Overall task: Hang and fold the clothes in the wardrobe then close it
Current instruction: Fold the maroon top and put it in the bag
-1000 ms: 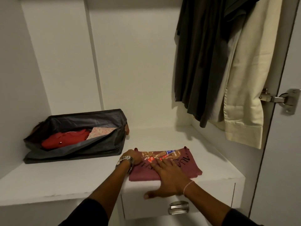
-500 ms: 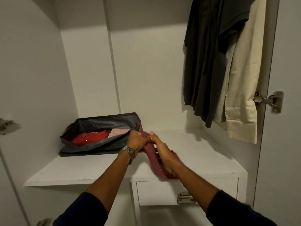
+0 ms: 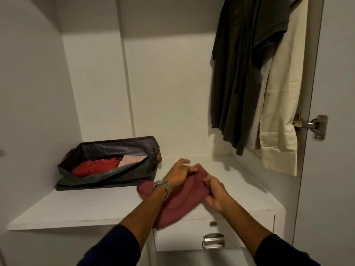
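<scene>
hands at work in a white wardrobe: left hand and right hand each keep a closed grip on a maroon cotton t-shirt, lifted just above the white shelf, likely to refold it.

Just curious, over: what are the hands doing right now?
Left hand and right hand both grip the maroon shirt, lifted above the shelf. Nothing blocking. Dark bag sits left.
</scene>
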